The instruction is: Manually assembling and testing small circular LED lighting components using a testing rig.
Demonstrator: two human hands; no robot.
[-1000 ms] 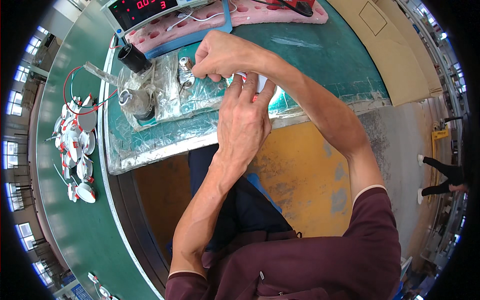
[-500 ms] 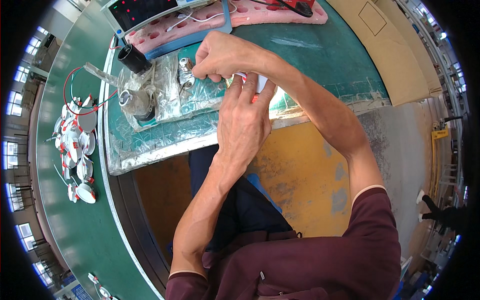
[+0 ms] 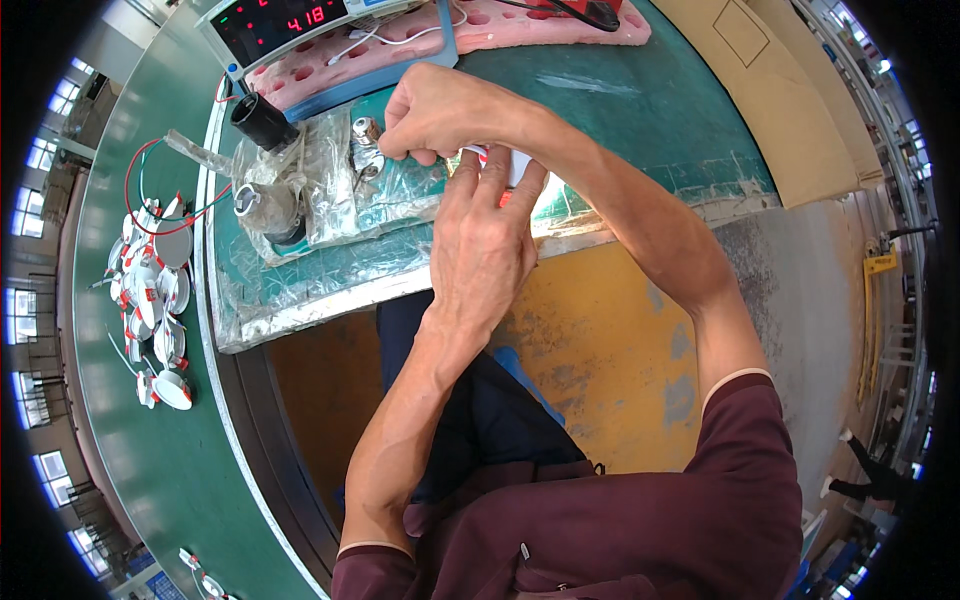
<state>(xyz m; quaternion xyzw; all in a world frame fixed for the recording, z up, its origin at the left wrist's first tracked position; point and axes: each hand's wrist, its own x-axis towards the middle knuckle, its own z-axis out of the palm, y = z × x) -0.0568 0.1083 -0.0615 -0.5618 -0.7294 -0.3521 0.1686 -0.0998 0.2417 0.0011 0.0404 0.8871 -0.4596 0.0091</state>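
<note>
Hands: my left hand and right hand meet over the near edge of the green workbench, close together, almost touching.
Left hand: palm down, fingers stretched toward twelve o'clock, fingertips resting on a small white part with red marks.
Right hand: crossed in from three o'clock, fingers curled and pinched at the left end of that same white part; how tightly it grips I cannot tell.
White part: mostly hidden beneath both hands, lying on the bench just past its metal edge.
Metal fitting: a small silvery threaded piece at nine o'clock of my right hand, just beside the knuckles, sitting on crinkled clear plastic sheet.
Black cylinder: a dark round cap-like object at ten o'clock, beyond the plastic.
Meter: a box with a red digit display at eleven o'clock, at the bench's far edge.
Pink tray: a foam tray with round holes at twelve o'clock.
Lamp parts: a cluster of white round pieces with red wires at nine o'clock, well apart.
</note>
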